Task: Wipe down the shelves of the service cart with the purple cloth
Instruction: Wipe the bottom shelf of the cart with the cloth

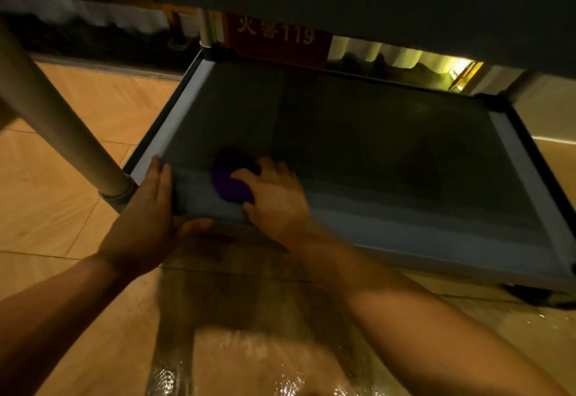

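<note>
Left hand grips the near-left corner of the bottom shelf. Right hand presses the purple cloth against the shelf's near edge, fingers clasping it.

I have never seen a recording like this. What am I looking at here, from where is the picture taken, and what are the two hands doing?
The camera sits on a person's head, looking down at their bare arms. Below is the bottom shelf of a grey service cart, under a darker upper shelf. The left hand grips the shelf's near-left corner beside the cart leg. The right hand presses a purple cloth on the shelf near its front rim. Otherwise the shelf looks bare. Wooden floor lies around.
</note>
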{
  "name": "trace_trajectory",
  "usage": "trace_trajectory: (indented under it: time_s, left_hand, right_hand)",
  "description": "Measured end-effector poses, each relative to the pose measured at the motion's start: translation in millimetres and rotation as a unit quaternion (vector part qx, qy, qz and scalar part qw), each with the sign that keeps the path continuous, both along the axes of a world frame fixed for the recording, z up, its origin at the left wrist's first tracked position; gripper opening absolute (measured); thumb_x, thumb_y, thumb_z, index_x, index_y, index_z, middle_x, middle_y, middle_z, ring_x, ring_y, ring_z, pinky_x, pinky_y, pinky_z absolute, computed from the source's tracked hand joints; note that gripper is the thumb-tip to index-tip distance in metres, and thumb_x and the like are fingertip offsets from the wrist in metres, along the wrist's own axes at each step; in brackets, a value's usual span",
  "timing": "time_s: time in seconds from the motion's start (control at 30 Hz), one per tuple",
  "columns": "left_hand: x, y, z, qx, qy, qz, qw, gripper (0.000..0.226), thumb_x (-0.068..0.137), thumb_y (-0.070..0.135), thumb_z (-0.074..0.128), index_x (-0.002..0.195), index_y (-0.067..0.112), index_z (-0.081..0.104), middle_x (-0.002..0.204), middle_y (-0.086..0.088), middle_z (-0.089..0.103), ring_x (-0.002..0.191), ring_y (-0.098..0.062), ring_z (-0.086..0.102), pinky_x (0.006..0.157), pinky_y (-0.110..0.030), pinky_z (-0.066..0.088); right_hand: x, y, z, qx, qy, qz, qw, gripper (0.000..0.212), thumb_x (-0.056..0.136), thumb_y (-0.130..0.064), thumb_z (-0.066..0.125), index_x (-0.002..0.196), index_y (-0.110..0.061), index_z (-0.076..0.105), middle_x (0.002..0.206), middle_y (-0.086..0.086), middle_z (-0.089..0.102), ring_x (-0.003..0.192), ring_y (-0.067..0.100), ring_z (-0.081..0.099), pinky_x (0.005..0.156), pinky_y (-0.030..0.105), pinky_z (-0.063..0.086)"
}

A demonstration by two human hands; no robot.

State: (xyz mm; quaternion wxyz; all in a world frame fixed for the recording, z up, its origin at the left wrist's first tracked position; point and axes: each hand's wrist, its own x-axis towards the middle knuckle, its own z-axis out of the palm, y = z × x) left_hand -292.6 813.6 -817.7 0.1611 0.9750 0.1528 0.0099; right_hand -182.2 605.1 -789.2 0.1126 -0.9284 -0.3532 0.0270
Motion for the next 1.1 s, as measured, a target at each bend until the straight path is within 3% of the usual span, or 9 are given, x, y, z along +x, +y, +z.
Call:
trace_trajectory:
  time_s: [0.1,0.27,0.33,0.47,0.6,0.7,0.77,0.9,1.1]
  left_hand:
    - [2.5,3.3,-0.8,0.010,0.018,-0.008,1.000,0.135,0.060,0.104,0.026,0.159,0.020,-0.008,0.164,0.006,-0.020,0.154,-0.029,0.009,0.114,-0.036,0.013]
    - [11.2,-4.1,-0.9,0.039,0.023,-0.001,0.999,0.132,0.063,0.102,0.036,0.160,0.018,0.006,0.167,-0.006,0.007,0.149,-0.031,0.024,0.116,-0.040,0.021]
    - [15.6,-7.6,2.7,0.053,0.034,0.001,0.998,0.132,0.061,0.103,0.034,0.158,0.016,0.015,0.162,-0.009,0.016,0.143,-0.033,0.031,0.116,-0.046,0.031]
    - [16.7,-13.7,14.4,0.076,0.102,-0.008,0.992,0.134,0.059,0.106,0.019,0.158,0.016,0.021,0.160,-0.011,0.018,0.143,-0.036,0.029,0.118,-0.051,0.032]
    - [25.4,-39.9,37.7,0.098,0.181,-0.029,0.978,0.142,0.047,0.107,0.001,0.160,0.023,0.016,0.166,-0.013,0.014,0.151,-0.036,0.015,0.123,-0.056,0.016]
    - [51.6,-98.0,47.9,0.067,0.152,-0.104,0.981,0.131,0.053,0.105,0.008,0.161,0.031,0.007,0.170,-0.008,0.002,0.156,-0.032,0.001,0.122,-0.062,0.004]
    - [67.5,-142.1,47.0,0.051,0.139,-0.108,0.983,0.124,0.059,0.102,0.016,0.161,0.033,0.002,0.171,-0.005,-0.003,0.156,-0.032,-0.003,0.120,-0.067,0.005]
    - [67.3,-185.5,19.8,0.046,0.182,-0.086,0.978,0.128,0.054,0.102,0.014,0.160,0.033,-0.003,0.170,-0.007,-0.007,0.155,-0.036,-0.005,0.115,-0.074,0.006]
    - [65.5,-173.5,6.6,0.087,0.206,-0.128,0.966,0.134,0.046,0.105,-0.002,0.159,0.033,-0.009,0.168,-0.010,-0.016,0.154,-0.038,-0.010,0.114,-0.074,0.005]
  right_hand:
    - [6.1,-57.9,4.2,-0.045,-0.027,-0.065,0.997,0.055,0.089,-0.034,0.066,0.142,-0.035,0.050,0.145,0.014,0.048,0.123,0.038,0.052,0.094,0.043,0.049]
    - [12.6,-136.6,10.4,-0.081,-0.031,-0.164,0.983,0.055,0.091,-0.037,0.066,0.142,-0.029,0.048,0.137,0.016,0.051,0.119,0.039,0.055,0.092,0.046,0.052]
    - [16.6,-175.4,11.4,-0.102,-0.032,-0.226,0.968,0.057,0.091,-0.037,0.066,0.144,-0.027,0.047,0.135,0.018,0.052,0.118,0.041,0.055,0.091,0.047,0.052]
    - [18.2,-267.4,18.5,-0.122,-0.019,-0.343,0.931,0.060,0.093,-0.036,0.067,0.147,-0.022,0.046,0.137,0.024,0.048,0.123,0.048,0.050,0.094,0.053,0.049]
    - [20.5,-305.7,21.4,-0.108,-0.008,-0.420,0.901,0.062,0.094,-0.029,0.066,0.150,-0.016,0.043,0.139,0.027,0.045,0.126,0.050,0.046,0.097,0.056,0.050]
    - [22.6,-274.8,22.9,0.002,-0.020,-0.415,0.910,0.061,0.094,-0.025,0.065,0.150,-0.019,0.044,0.144,0.025,0.044,0.128,0.048,0.048,0.095,0.055,0.053]
    - [25.0,-237.5,28.2,0.040,-0.042,-0.362,0.930,0.062,0.093,-0.027,0.066,0.151,-0.025,0.043,0.147,0.022,0.043,0.128,0.045,0.050,0.095,0.054,0.054]
    - [12.1,-219.4,19.9,-0.063,-0.048,-0.259,0.963,0.062,0.091,-0.036,0.064,0.150,-0.032,0.044,0.136,0.018,0.051,0.119,0.042,0.054,0.093,0.047,0.051]
    - [21.2,-344.9,17.4,-0.125,-0.043,-0.400,0.907,0.059,0.093,-0.033,0.062,0.149,-0.027,0.045,0.133,0.023,0.054,0.115,0.047,0.057,0.093,0.050,0.052]
